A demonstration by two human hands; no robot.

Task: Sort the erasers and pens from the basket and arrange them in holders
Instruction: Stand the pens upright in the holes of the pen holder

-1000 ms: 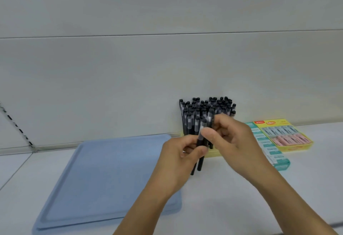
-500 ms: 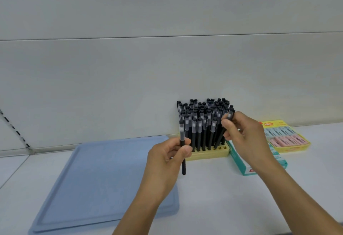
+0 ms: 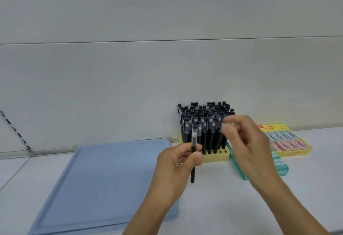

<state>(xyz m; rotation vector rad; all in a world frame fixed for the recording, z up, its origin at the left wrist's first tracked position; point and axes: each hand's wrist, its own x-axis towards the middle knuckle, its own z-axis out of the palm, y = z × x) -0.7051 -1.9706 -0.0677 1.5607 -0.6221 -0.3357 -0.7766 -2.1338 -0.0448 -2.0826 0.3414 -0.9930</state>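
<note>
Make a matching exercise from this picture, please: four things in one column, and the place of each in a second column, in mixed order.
Things:
1. single black pen
2. yellow pen holder
3. blue tray
4. yellow eraser box

Places:
A. far right, by the wall
B. left part of the table
C. in the left hand
D. middle, by the wall, full of pens

Pairs: 1-C, 2-D, 3-B, 4-A

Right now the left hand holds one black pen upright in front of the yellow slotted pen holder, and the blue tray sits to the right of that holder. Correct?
Not quite: the head view shows the flat blue tray to the left of the yellow slotted pen holder, not the right. The left hand does hold one black pen upright in front of it.
</note>
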